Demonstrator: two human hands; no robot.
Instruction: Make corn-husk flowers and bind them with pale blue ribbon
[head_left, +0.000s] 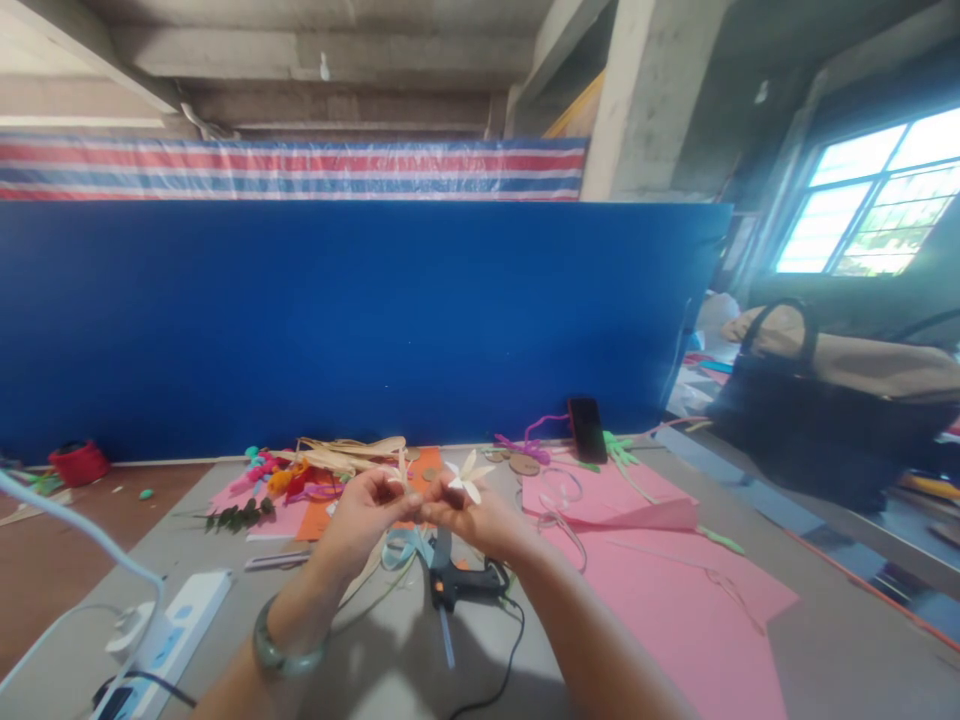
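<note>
Both hands meet in front of me above the table, fingertips touching. My left hand is closed in a pinch, and a pale, narrow strip rises from its fingers. In the fingers of my right hand is a small cream-white flower with pointed petals, its bloom standing above the hand. The fingers hide the lower ends of both pieces. Just below the hands lies a black glue gun with a clear glue stick in its back end. A light blue ribbon roll is beside it.
A white power strip sits at the left front. Pink paper sheets cover the right side. At the back are a phone, pale strips and colourful fuzzy pieces. A utility knife lies left; a blue partition stands behind.
</note>
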